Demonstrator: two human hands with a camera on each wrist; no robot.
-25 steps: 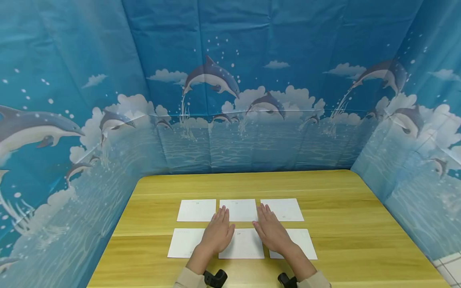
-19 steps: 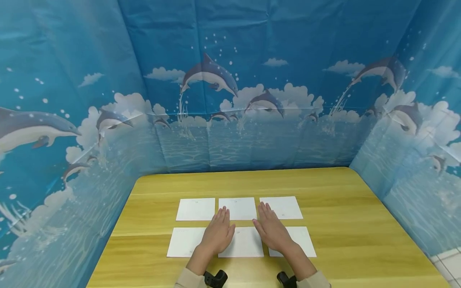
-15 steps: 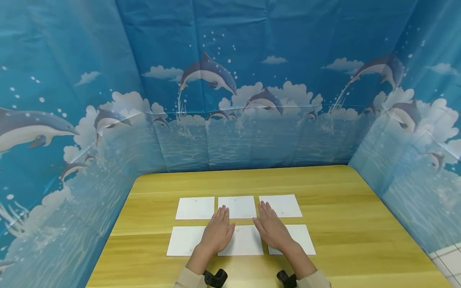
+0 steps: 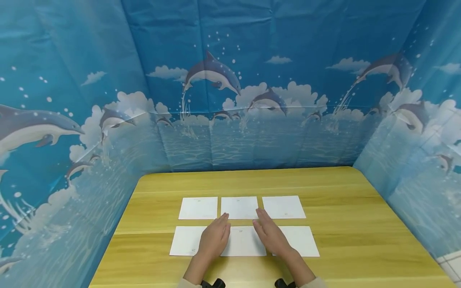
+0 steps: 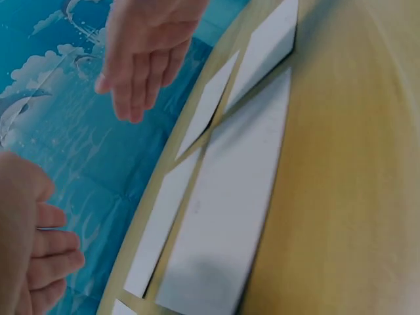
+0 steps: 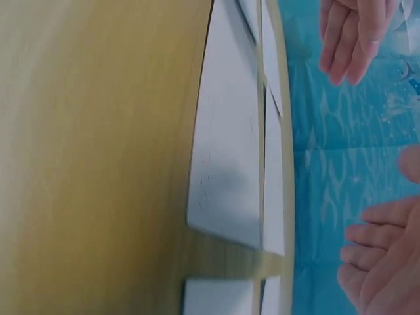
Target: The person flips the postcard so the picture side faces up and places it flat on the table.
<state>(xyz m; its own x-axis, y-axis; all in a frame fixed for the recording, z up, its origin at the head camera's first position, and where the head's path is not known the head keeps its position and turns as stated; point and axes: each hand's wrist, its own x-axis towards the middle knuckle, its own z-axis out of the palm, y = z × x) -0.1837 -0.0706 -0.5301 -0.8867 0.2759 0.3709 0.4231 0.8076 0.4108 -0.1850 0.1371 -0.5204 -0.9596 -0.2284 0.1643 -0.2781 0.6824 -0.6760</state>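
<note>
Both hands hover above a wood-grain table, held apart with their palms turned toward each other and holding nothing. My left hand (image 4: 215,237) is above the gap between the front left white card (image 4: 184,242) and the front middle white card (image 4: 243,245). Over the front middle and front right white card (image 4: 301,242) is my right hand (image 4: 272,235). Straight fingers show on the left hand (image 5: 49,259) in the left wrist view. Fingers of the right hand (image 6: 387,252) look straight or slightly relaxed in the right wrist view. The hands hide parts of the front cards.
Behind the front row lie the back left card (image 4: 198,208), back middle card (image 4: 238,206) and back right card (image 4: 284,207), with small faint print. The table (image 4: 360,224) meets a blue dolphin-print curtain (image 4: 230,144) at the back and sides.
Both hands have rolled from palms more downward to palms facing each other, and have drawn slightly back toward the person. The cards lie as before; the head view has shifted a little.
</note>
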